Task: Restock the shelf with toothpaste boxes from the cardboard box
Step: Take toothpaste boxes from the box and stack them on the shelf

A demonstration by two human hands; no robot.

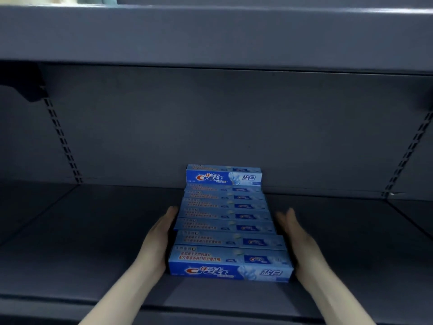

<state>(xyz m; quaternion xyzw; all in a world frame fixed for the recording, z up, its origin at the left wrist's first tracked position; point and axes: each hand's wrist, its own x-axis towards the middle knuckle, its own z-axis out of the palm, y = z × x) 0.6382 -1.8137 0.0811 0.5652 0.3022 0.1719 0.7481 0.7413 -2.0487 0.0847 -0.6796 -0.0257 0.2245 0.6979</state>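
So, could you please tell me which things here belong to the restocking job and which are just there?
Job:
toothpaste boxes in a row
shelf under them
left hand and right hand flanking the row

Just there:
upper shelf
slotted upright
back panel

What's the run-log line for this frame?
stage: squaring row | left hand: flat against row's left end | right hand: open at right end | toothpaste boxes: on shelf
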